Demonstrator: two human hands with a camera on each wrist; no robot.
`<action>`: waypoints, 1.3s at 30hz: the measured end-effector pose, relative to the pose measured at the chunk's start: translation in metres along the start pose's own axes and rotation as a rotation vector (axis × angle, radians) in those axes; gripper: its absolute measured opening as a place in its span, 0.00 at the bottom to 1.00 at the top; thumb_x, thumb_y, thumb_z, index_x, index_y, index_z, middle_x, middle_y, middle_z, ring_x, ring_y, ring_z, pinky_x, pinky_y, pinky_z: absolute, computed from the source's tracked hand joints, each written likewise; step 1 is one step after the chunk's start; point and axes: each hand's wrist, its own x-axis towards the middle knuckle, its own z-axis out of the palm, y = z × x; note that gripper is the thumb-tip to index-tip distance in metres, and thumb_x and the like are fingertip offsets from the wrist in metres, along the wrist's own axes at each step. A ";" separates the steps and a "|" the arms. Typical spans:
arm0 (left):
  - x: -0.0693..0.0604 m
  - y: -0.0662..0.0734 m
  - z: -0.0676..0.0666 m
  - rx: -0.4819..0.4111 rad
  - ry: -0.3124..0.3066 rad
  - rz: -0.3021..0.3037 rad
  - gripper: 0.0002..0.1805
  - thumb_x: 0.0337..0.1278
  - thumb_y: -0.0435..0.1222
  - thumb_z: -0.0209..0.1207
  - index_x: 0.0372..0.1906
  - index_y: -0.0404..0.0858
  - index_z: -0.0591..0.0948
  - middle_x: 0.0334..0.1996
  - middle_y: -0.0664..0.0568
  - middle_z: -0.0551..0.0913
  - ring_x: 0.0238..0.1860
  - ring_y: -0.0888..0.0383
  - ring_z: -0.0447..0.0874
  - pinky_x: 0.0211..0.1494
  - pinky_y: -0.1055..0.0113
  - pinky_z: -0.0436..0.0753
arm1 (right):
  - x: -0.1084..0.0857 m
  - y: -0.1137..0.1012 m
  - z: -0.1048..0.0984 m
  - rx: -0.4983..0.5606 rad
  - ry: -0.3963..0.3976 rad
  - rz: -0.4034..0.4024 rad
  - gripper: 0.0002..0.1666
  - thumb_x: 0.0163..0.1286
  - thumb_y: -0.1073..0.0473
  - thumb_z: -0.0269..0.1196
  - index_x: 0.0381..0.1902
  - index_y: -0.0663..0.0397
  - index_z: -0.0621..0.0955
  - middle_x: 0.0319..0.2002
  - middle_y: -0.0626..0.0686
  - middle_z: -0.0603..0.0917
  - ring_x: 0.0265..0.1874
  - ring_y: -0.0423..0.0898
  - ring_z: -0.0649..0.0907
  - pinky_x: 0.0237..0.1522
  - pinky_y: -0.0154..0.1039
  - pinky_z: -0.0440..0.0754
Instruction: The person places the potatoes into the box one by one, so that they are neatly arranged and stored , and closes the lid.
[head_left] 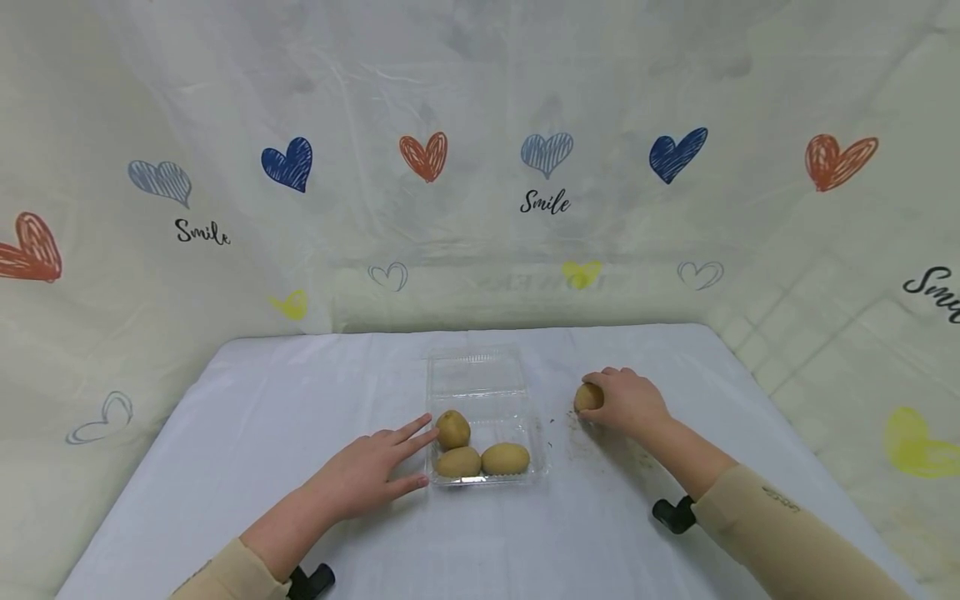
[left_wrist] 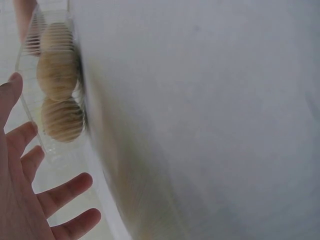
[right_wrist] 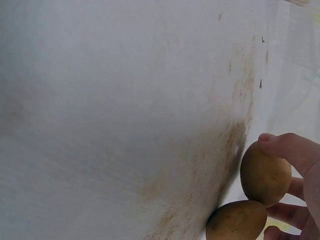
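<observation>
My R hand (head_left: 627, 402) has thumb + fingers round a potato (right_wrist: 265, 174), R of the clear tray (head_left: 498, 428); I'd lift gently, clear of the 2nd potato (right_wrist: 237, 222) just beside it. L hand (head_left: 366, 473), fingers spread by tray's edge, shd just steady it.

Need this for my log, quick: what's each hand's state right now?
Left hand: open, spread at the clear container.
Right hand: closed around a potato.
</observation>
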 end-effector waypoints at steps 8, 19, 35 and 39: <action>-0.001 0.002 -0.001 -0.004 0.002 -0.005 0.37 0.67 0.62 0.52 0.78 0.60 0.58 0.79 0.64 0.51 0.66 0.50 0.72 0.61 0.42 0.73 | -0.006 0.004 -0.005 0.053 0.077 -0.044 0.36 0.57 0.44 0.73 0.60 0.52 0.80 0.53 0.58 0.82 0.46 0.57 0.79 0.43 0.55 0.77; -0.001 0.002 -0.001 -0.014 0.001 -0.006 0.37 0.67 0.62 0.52 0.77 0.61 0.58 0.79 0.62 0.52 0.66 0.50 0.72 0.61 0.44 0.73 | -0.015 -0.015 -0.016 0.212 0.112 -0.115 0.34 0.57 0.49 0.75 0.61 0.49 0.80 0.55 0.55 0.82 0.53 0.55 0.80 0.52 0.55 0.78; -0.001 0.000 0.002 -0.013 0.007 -0.003 0.37 0.67 0.62 0.52 0.77 0.61 0.58 0.79 0.62 0.52 0.67 0.52 0.71 0.62 0.45 0.73 | -0.023 -0.067 -0.017 0.326 0.099 -0.272 0.34 0.56 0.49 0.76 0.61 0.41 0.80 0.54 0.43 0.80 0.40 0.44 0.80 0.32 0.34 0.76; -0.001 0.000 0.001 -0.006 0.004 -0.004 0.37 0.67 0.62 0.52 0.77 0.61 0.58 0.79 0.62 0.52 0.67 0.52 0.70 0.62 0.44 0.73 | -0.021 -0.079 -0.015 0.321 0.112 -0.285 0.34 0.56 0.50 0.76 0.62 0.41 0.79 0.57 0.45 0.80 0.48 0.44 0.81 0.42 0.38 0.80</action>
